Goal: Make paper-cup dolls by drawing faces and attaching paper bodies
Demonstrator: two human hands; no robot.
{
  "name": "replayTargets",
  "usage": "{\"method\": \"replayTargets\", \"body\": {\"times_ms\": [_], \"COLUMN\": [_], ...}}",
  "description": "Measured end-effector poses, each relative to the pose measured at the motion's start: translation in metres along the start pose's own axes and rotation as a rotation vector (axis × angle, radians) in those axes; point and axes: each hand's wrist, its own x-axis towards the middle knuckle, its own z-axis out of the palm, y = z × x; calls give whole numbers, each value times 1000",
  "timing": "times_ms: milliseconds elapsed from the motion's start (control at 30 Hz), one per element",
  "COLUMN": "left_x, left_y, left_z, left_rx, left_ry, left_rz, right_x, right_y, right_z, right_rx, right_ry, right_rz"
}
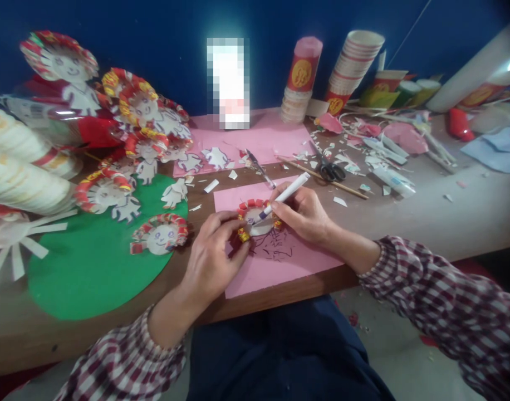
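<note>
My left hand [211, 253] pinches the round white paper face with a curled red-and-yellow rim [254, 213], holding it flat on the pink paper sheet [280, 270] near the table's [447, 223] front edge. My right hand [303, 214] grips a white marker pen [286, 195], purple tip on the face. Black scissors [330, 167] and a thin wooden stick [325, 179] lie just beyond; a green paper circle [92, 273] lies to the left. My fingers hide part of the rim; the middle is pale
</note>
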Motion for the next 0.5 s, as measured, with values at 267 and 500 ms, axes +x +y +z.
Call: {"method": "replayTargets", "body": {"times_ms": [267, 500], "left_x": [0, 0], "left_y": [1, 2], "left_z": [0, 0], "left_rx": [6, 20], "left_ry": [0, 2], "left_rz": [9, 3], "right_x": [-1, 0], "right_y": [1, 1], "right_z": [1, 1], "right_rx": [14, -11], "right_ry": [3, -11], "right_rz": [23, 31]}}
